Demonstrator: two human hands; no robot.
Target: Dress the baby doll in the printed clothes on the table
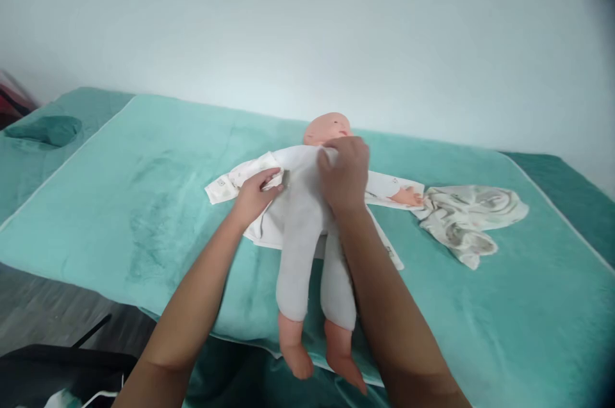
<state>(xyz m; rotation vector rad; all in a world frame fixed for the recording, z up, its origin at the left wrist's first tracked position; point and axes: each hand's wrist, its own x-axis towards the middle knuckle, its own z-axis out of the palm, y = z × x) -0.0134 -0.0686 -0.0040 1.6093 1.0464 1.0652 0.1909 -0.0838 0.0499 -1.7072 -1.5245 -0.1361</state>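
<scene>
A baby doll (302,222) with a soft white cloth body lies on its back, its feet toward me at the bed's near edge. Its arms are spread inside the sleeves of a white baby shirt (266,235), whose front lies open around the body. On the right, the doll's hand pokes out of the cuff. My left hand (257,196) pinches the shirt's edge beside the doll's left-side chest as I see it. Curled near the doll's neck, my right hand (344,174) covers the upper chest; what its fingertips hold is hidden.
A crumpled white patterned baby garment (466,216) lies right of the doll. Teal covering (168,203) spreads over the bed, which has a face hole (43,131) at the far left and a wall behind. A black object (62,366) stands at the lower left.
</scene>
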